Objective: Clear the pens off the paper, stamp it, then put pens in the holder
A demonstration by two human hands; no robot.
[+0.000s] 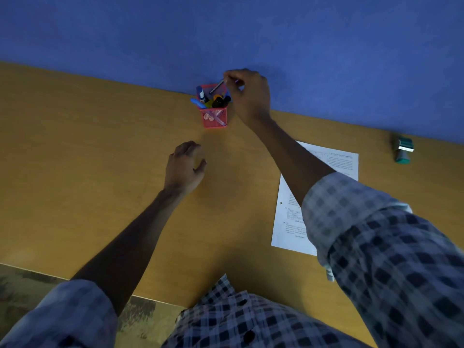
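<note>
A pink mesh pen holder (pixel 215 118) stands near the wall, filled with several pens and markers. My right hand (pixel 248 95) is above and just right of it, fingers pinched on a thin dark pen (pixel 217 86) whose tip points down into the holder. My left hand (pixel 184 167) hovers over the bare desk below the holder, fingers loosely curled and holding nothing. The printed paper (pixel 336 159) lies to the right, partly hidden under my right forearm, with no pens visible on it. A green stamp (pixel 403 149) lies on its side at the far right by the wall.
The wooden desk (pixel 88 159) runs up against a blue wall (pixel 226 33). Its near edge crosses the lower left, with floor (pixel 25 285) below it. My checked shirt sleeves fill the bottom of the view.
</note>
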